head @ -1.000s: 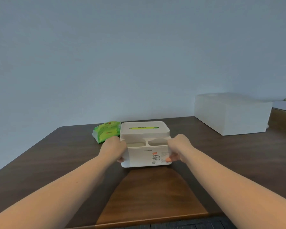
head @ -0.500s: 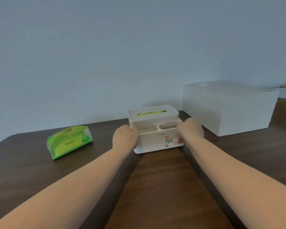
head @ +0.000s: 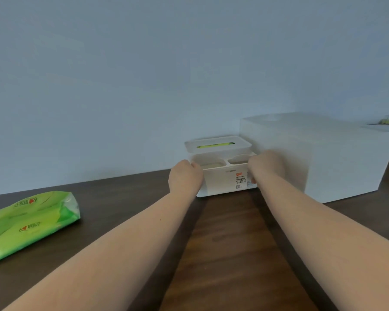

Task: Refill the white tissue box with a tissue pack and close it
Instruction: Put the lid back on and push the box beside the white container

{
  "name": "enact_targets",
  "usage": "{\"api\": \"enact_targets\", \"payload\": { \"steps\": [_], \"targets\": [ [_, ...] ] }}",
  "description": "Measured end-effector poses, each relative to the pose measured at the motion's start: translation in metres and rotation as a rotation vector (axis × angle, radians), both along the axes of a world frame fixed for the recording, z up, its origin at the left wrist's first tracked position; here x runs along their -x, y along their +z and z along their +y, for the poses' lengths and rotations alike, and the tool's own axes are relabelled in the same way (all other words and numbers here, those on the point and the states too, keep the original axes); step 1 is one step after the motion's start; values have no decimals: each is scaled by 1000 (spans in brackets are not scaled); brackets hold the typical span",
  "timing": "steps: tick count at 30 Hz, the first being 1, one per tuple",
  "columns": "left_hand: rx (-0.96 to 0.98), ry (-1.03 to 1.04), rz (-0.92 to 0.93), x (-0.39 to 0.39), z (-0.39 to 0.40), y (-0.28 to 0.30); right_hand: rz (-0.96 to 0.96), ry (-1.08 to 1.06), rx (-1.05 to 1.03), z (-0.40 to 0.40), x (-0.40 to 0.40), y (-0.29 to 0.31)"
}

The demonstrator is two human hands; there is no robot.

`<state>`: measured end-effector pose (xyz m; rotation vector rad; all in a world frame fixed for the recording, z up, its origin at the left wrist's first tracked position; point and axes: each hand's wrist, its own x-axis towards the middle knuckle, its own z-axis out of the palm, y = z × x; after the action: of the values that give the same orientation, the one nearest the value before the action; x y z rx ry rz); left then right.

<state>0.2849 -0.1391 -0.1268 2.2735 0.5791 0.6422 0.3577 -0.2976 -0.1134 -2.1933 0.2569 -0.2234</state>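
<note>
The white tissue box (head: 222, 179) stands on the dark wooden table (head: 229, 243), far from me and close to the wall. Its lid (head: 218, 146) is on, and green shows through the slot. Two small open compartments run along its front top. My left hand (head: 184, 178) grips the box's left front corner. My right hand (head: 265, 167) grips its right side, fingers curled over the front. A green tissue pack (head: 29, 223) lies flat on the table at the far left, apart from both hands.
A large white rectangular container (head: 337, 158) stands right beside the tissue box, on its right. A pale wall runs along the table's far edge. A white surface with a small yellowish object (head: 386, 121) shows at the far right.
Both hands have kept their hold on the box, which now sits further back and to the right, nearer the large container. The green pack appears further left and closer in view.
</note>
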Motion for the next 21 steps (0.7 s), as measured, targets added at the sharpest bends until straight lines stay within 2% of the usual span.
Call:
{"api": "enact_targets", "payload": {
  "steps": [6,8,11,14,16,18,21],
  "targets": [
    [-32,-2,-89,-5,-2,-7,-78,-21,44,-4,-11,-7],
    [10,-40,-103,-3,-1,-11,-91,-8,17,-6,-11,-8],
    [117,-77,-54,8,3,-22,-99,18,-29,-8,-3,-9],
    [39,-72,30,24,13,-33,-90,37,-80,-18,15,-6],
    [-4,-79,59,36,18,-37,-82,59,-192,-27,38,3],
    [-39,-92,67,45,22,-38,-92,135,-427,-38,68,25],
    [-75,-106,77,56,23,-39,-309,303,-743,-51,130,77]
  ]
}}
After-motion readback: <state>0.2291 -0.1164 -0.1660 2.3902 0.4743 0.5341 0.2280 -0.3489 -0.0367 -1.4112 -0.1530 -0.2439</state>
